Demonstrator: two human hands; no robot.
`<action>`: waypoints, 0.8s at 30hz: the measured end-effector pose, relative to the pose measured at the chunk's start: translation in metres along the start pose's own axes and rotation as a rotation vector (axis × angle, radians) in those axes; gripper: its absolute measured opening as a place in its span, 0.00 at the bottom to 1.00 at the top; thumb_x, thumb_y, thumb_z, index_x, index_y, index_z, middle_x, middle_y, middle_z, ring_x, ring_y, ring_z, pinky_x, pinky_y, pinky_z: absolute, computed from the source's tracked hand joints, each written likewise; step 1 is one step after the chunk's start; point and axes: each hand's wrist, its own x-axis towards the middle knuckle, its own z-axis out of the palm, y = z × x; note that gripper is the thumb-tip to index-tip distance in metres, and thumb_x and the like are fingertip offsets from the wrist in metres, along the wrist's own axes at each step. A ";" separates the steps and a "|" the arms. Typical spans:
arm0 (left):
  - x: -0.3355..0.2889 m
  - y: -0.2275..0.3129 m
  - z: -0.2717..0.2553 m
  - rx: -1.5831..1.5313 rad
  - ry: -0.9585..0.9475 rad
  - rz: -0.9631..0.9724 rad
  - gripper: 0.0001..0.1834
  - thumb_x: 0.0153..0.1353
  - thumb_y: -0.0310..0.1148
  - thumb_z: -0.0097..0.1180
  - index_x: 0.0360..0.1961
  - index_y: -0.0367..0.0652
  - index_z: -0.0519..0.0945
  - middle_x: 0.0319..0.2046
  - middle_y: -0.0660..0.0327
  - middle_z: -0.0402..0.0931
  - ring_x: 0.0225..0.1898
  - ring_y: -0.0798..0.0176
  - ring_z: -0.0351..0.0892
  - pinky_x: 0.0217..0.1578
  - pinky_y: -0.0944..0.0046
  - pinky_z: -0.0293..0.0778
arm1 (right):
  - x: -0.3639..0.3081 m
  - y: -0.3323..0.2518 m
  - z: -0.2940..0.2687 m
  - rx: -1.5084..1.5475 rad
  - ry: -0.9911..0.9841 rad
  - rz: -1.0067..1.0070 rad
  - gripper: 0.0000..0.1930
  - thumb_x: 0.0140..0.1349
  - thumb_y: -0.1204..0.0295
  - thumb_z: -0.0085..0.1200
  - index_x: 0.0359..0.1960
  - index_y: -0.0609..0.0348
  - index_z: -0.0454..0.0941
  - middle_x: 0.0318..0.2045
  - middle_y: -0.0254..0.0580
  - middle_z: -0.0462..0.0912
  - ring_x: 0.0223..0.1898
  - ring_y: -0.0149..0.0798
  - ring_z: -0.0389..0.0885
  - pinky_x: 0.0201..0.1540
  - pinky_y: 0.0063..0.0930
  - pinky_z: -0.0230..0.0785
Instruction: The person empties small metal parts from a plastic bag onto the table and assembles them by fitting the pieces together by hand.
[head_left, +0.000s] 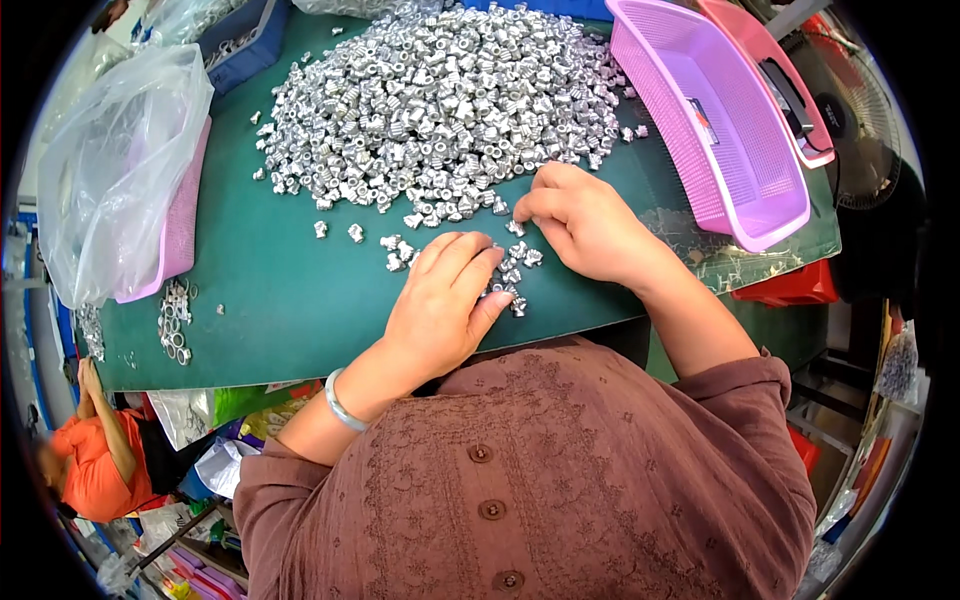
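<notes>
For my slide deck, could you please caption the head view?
Left hand and right hand among small silvery parts, before a heaped pile on a green table.

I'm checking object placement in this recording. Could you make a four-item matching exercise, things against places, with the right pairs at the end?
1. bracelet
2. uncovered purple basket
3. pile of metal parts
4. loose rings

A. heaped beyond the hands on the green table
B. near the table's left edge
C. around the wrist of the left hand
D. at the table's right end

Pairs: 1-C; 2-D; 3-A; 4-B
</notes>
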 end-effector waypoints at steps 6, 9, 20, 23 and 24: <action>0.001 0.000 0.002 0.000 0.024 0.000 0.20 0.55 0.29 0.61 0.49 0.33 0.76 0.47 0.49 0.72 0.48 0.45 0.71 0.50 0.51 0.69 | 0.003 -0.004 0.012 -0.006 0.087 -0.038 0.11 0.55 0.76 0.59 0.42 0.59 0.78 0.33 0.44 0.74 0.36 0.49 0.76 0.39 0.40 0.70; -0.001 -0.001 0.003 0.004 0.042 0.001 0.20 0.55 0.29 0.61 0.49 0.33 0.76 0.46 0.49 0.72 0.48 0.45 0.72 0.50 0.51 0.69 | 0.002 -0.004 0.013 -0.036 0.065 -0.048 0.13 0.55 0.73 0.61 0.43 0.59 0.78 0.34 0.44 0.74 0.38 0.49 0.76 0.41 0.40 0.70; -0.001 -0.002 0.002 0.018 0.042 0.009 0.18 0.55 0.27 0.60 0.48 0.34 0.77 0.45 0.50 0.73 0.48 0.45 0.72 0.50 0.52 0.68 | -0.001 0.003 0.006 0.086 0.051 0.002 0.13 0.57 0.84 0.50 0.44 0.63 0.78 0.35 0.47 0.75 0.37 0.51 0.76 0.42 0.38 0.71; -0.001 -0.002 0.001 0.030 0.032 0.010 0.18 0.56 0.27 0.60 0.48 0.35 0.77 0.45 0.51 0.73 0.48 0.46 0.72 0.51 0.52 0.68 | 0.001 -0.001 0.009 0.048 0.059 -0.028 0.12 0.57 0.81 0.53 0.44 0.62 0.78 0.34 0.46 0.75 0.38 0.50 0.76 0.42 0.40 0.70; -0.001 -0.003 0.001 0.035 0.032 0.013 0.18 0.56 0.27 0.60 0.48 0.35 0.77 0.45 0.51 0.73 0.48 0.46 0.72 0.51 0.52 0.68 | 0.002 -0.002 0.009 0.048 0.059 -0.029 0.12 0.57 0.81 0.53 0.44 0.62 0.78 0.34 0.46 0.75 0.38 0.50 0.76 0.42 0.40 0.70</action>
